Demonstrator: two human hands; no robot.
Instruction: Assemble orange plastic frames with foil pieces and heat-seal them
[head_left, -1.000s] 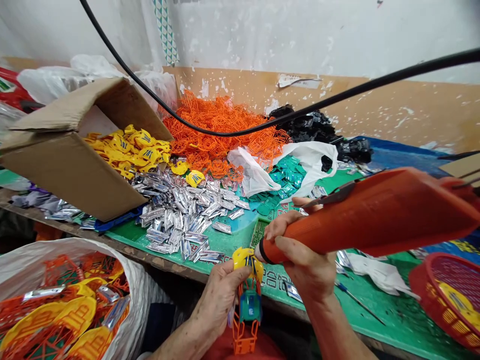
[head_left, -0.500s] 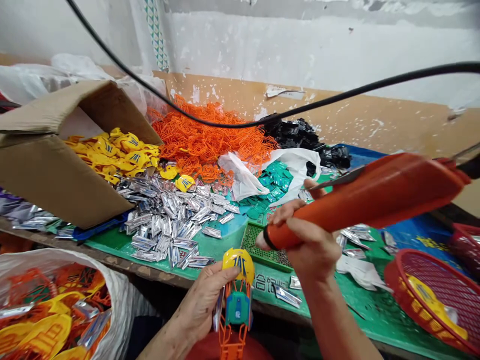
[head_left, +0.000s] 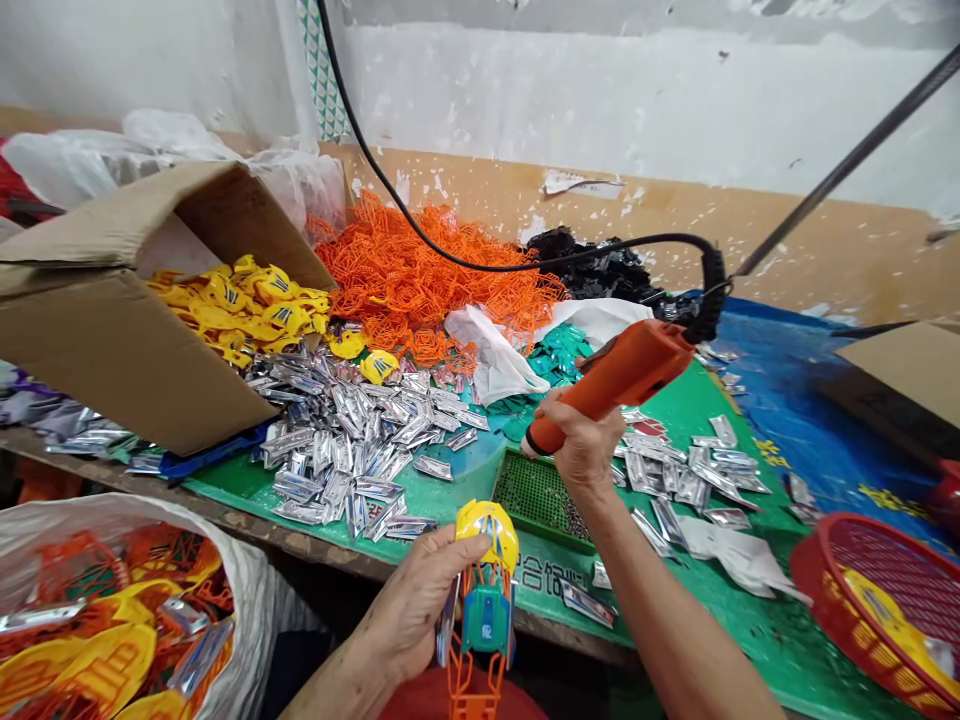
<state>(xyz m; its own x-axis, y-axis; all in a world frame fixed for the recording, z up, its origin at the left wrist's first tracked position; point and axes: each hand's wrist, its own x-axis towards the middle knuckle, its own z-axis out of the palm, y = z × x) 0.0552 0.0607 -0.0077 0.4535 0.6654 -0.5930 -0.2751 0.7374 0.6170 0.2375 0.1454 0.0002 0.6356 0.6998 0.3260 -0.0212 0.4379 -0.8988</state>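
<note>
My left hand point(head_left: 409, 605) is closed on a plastic toy vehicle assembly point(head_left: 484, 620) at the lower middle, its thumb lying on the yellow front piece point(head_left: 487, 525). An orange frame and a green centre block make up the rest of the assembly, with silvery side pieces partly hidden. Wrapped around an orange electric screwdriver point(head_left: 622, 380) is my right hand point(head_left: 589, 445). The screwdriver's pale tip points down and left, above the back edge of a green tray point(head_left: 529, 505) that holds small screws.
Silvery parts point(head_left: 337, 430) are heaped left of the tray. Behind lie orange frames point(head_left: 420, 270), and a cardboard box point(head_left: 112, 340) spills yellow pieces. A white sack point(head_left: 247, 600) stands lower left, a red basket point(head_left: 832, 590) right. The screwdriver's black cable point(head_left: 465, 262) hangs across.
The screwdriver has swung away from the camera, its rear end moving left and its tip up slightly. The cable has shifted with it. My left hand keeps its hold on the toy vehicle assembly.
</note>
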